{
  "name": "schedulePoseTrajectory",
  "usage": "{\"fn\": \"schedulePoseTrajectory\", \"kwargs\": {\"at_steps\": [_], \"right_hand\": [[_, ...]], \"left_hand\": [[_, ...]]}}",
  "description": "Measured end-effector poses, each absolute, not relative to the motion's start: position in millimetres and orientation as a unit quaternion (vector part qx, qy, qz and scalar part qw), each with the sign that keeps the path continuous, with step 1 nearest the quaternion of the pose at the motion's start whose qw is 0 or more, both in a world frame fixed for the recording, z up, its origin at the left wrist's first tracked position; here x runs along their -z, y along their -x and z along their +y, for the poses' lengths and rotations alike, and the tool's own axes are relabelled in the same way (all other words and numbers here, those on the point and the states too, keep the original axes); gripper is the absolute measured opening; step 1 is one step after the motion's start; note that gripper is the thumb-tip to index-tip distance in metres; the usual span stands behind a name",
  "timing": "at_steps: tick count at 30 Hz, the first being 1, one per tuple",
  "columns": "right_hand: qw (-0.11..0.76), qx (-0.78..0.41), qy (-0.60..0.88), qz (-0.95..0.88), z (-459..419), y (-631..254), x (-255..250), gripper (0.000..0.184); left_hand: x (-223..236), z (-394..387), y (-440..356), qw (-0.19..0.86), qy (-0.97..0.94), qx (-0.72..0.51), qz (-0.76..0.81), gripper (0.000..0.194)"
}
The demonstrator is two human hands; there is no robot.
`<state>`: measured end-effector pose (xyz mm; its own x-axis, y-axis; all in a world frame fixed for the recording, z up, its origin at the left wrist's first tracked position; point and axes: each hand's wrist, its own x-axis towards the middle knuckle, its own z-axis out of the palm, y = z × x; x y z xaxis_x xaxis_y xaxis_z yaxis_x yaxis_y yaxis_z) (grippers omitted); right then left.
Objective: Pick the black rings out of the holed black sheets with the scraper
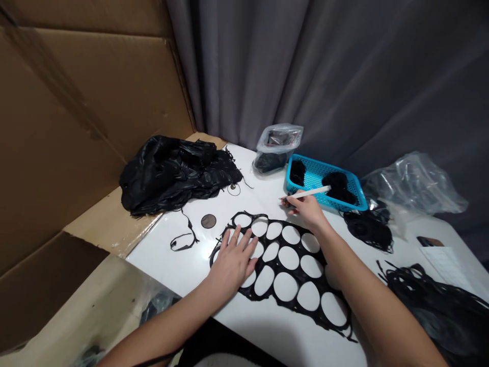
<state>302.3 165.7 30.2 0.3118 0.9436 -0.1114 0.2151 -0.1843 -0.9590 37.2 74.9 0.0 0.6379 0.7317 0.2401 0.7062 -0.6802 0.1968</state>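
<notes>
Black sheet [301,279], punched through with rows of round holes, lies flat on the white table [168,270], directly before the person. Left hand [234,262]: palm down on the left part of the sheet, fingers open and slightly spread, gripping nothing. Right hand [305,206]: fingers closed around a slim white stick [315,191], held at a slant beyond the far edge of the sheet; one end of the stick shows over the blue basket [336,206]. What the tip near the fingertips is cannot be made out.

Inside the basket, dark bundles [338,186] are noted. Left of it stands a clear bag [278,148] with dark contents. Also recorded: a dark disc [208,221] left of the sheet, a thin black scrap [196,238] near it, and a large black heap [171,173] at the table's far left, beside the cardboard [95,92]. On the right side: a crumpled clear bag [420,183], a black bundle [369,230], a white paper [445,262] and a pile of black strips [451,316]. Grey curtain [248,66] hangs behind.
</notes>
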Motion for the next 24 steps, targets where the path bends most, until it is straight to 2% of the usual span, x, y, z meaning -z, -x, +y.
{"fn": "schedulePoseTrajectory", "kwargs": {"at_steps": [2, 4, 8, 11, 14, 17, 24], "right_hand": [[0.493, -0.52, 0.598, -0.359, 164.3, -288.2, -30.9, 0.027], [0.504, -0.593, 0.548, -0.306, 162.5, -272.5, -31.8, 0.026], [0.524, -0.643, 0.483, -0.28, 157.0, -243.6, -31.9, 0.026], [0.486, -0.661, 0.457, -0.344, 148.3, -224.5, -27.0, 0.032], [0.42, -0.632, 0.458, -0.464, 138.6, -209.8, -19.9, 0.033], [0.371, -0.557, 0.469, -0.577, 132.0, -201.6, -15.2, 0.027], [0.315, -0.436, 0.492, -0.685, 131.4, -197.2, -12.0, 0.019]], "left_hand": [[-5.1, 76.2, -33.7, 0.044, -0.903, -0.16, 0.396, 0.045], [-8.8, 78.1, -29.5, 0.033, -0.898, -0.167, 0.405, 0.048], [-8.9, 80.6, -22.4, 0.009, -0.885, -0.156, 0.438, 0.047], [-5.6, 79.5, -20.4, 0.003, -0.879, -0.146, 0.454, 0.044], [-2.4, 77.1, -20.0, 0.0, -0.875, -0.152, 0.459, 0.042], [1.2, 75.5, -19.4, 0.0, -0.875, -0.161, 0.456, 0.042], [6.6, 75.6, -18.8, -0.01, -0.874, -0.172, 0.454, 0.042]]}}
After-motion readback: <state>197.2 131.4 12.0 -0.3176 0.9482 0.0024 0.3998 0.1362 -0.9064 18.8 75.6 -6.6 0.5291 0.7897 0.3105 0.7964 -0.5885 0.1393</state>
